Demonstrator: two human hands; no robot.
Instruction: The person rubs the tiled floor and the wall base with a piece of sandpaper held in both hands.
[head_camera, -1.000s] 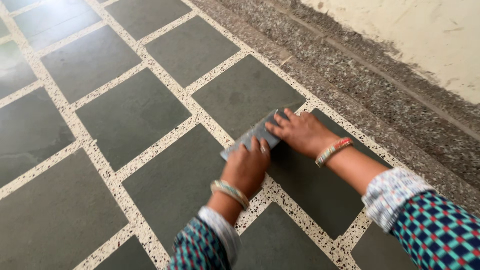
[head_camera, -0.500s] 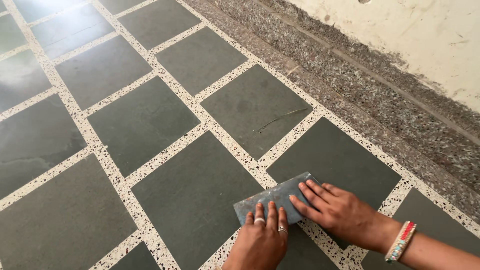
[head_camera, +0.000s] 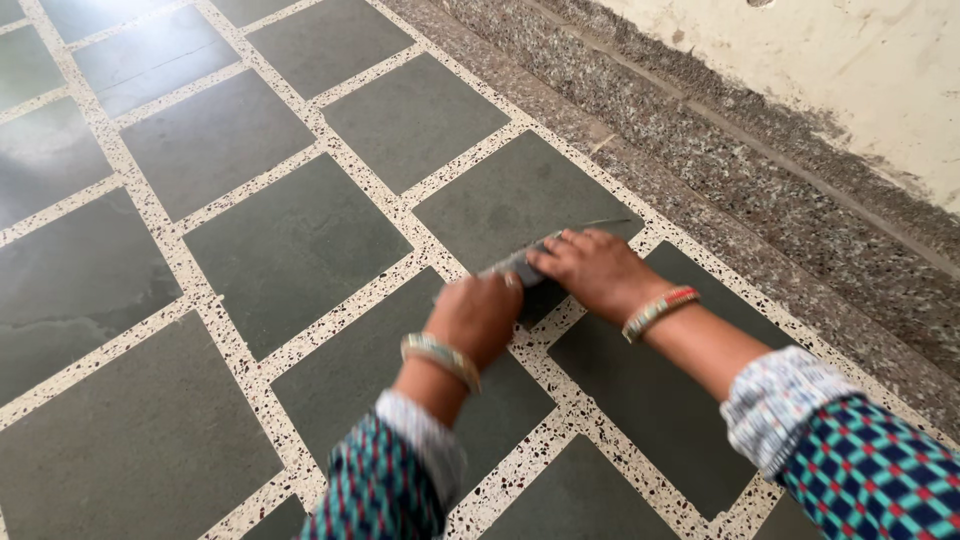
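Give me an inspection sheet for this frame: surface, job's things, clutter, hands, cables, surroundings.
Surface: floor of dark grey square tiles set in speckled light strips; faint sheen on the tiles at far left.
Job's things: flat grey block lying on the floor, mostly covered by the hands, motion-blurred.
Clutter: nothing seen.
Hands: left hand pressed on the near end of the block, metal bangle at the wrist; right hand flat on the far end, red and white bangle at the wrist. Both sleeves patterned.
Cables: nothing seen.
Surroundings: speckled stone border along the floor's edge, then a cream wall, stained at its base.
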